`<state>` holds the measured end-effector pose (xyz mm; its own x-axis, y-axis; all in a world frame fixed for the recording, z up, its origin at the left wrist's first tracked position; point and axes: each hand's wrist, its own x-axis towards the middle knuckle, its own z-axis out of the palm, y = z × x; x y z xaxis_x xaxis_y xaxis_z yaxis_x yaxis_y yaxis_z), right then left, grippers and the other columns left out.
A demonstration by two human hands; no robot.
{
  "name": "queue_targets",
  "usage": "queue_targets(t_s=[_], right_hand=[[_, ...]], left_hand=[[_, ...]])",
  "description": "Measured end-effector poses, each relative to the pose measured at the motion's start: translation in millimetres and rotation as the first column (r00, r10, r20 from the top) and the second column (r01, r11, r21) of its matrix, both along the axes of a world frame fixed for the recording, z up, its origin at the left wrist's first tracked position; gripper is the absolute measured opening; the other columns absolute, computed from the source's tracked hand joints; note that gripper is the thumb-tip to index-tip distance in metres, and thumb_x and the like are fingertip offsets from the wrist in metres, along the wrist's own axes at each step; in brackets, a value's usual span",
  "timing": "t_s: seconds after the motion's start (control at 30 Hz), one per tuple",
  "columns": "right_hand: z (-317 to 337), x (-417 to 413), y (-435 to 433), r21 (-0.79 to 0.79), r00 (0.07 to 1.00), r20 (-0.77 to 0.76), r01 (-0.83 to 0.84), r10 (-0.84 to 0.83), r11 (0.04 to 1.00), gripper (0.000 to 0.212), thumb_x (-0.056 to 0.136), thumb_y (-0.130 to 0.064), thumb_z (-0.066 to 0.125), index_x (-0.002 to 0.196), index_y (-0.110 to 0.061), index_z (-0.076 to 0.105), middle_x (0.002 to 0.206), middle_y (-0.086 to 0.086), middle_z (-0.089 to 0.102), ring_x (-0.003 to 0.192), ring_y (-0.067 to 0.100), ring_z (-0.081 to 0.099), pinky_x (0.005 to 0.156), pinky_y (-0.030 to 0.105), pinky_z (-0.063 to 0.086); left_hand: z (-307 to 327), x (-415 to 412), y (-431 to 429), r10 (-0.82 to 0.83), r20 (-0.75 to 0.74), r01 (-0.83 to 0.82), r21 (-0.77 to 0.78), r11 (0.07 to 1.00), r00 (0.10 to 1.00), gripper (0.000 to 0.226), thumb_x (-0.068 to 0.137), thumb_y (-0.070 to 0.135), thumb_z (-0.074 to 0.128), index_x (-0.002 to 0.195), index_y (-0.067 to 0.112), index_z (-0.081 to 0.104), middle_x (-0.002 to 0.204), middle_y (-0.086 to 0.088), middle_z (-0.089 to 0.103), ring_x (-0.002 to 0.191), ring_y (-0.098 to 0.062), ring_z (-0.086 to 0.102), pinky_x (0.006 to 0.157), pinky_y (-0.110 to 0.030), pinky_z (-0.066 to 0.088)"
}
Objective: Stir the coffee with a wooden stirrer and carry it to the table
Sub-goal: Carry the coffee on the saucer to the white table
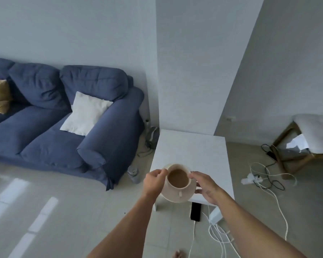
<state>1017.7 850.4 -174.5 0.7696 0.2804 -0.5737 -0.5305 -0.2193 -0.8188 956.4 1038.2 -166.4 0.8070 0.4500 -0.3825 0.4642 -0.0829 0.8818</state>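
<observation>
Head view: low in the frame's centre, the left hand (pixel 154 181) pinches the left rim of the cup (pixel 178 178) of coffee, fingers curled close. The right hand (pixel 206 187) grips the saucer (pixel 177 197), fingertips touching the cup's right rim. Both hang over the white table (pixel 190 149)'s near edge. Blue sofa (pixel 63 118) at left. A phone (pixel 195 211) and white cables (pixel 218 233) lie below; whether the saucer touches the table is unclear.
</observation>
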Motion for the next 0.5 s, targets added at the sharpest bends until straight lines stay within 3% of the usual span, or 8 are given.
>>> queue_targets(t_s=[0.17, 0.37, 0.5], right_hand=[[1.6, 54.8, 3.1, 0.006, 0.998, -0.004, 0.061, -0.061, 0.998, 0.011, 0.088, -0.023, 0.062, 0.093, -0.016, 0.071, 0.103, 0.006, 0.064, 0.091, 0.022, 0.055, 0.075, 0.036, 0.044], [-3.8, 106.8, 2.4, 0.04, 0.994, -0.034, 0.105, -0.104, 0.994, 0.009, 0.085, -0.026, 0.067, 0.086, -0.02, 0.074, 0.098, 0.004, 0.066, 0.089, 0.022, 0.057, 0.074, 0.035, 0.044], [-11.7, 132.7, 3.7, 0.059, 0.988, -0.065, 0.147, -0.143, 0.987, 0.012, 0.084, -0.027, 0.069, 0.092, -0.019, 0.075, 0.102, 0.004, 0.067, 0.093, 0.022, 0.057, 0.077, 0.037, 0.044]], left_hand=[[0.3, 65.2, 4.0, -0.04, 0.022, 0.04, 0.012, 0.999, 0.999, 0.036, 0.081, 0.036, 0.057, 0.051, 0.018, 0.057, 0.041, 0.017, 0.05, 0.055, -0.009, 0.047, 0.055, -0.025, 0.037], [-5.8, 124.8, 7.8, -0.081, 0.024, 0.081, 0.027, 0.996, 0.996, 0.028, 0.08, 0.041, 0.056, 0.066, 0.019, 0.066, 0.053, 0.016, 0.054, 0.056, -0.003, 0.05, 0.056, -0.025, 0.037], [-7.9, 155.8, 9.8, -0.112, 0.009, 0.112, 0.023, 0.993, 0.994, 0.031, 0.077, 0.042, 0.054, 0.048, 0.034, 0.06, 0.043, 0.019, 0.05, 0.051, -0.005, 0.044, 0.054, -0.026, 0.034]])
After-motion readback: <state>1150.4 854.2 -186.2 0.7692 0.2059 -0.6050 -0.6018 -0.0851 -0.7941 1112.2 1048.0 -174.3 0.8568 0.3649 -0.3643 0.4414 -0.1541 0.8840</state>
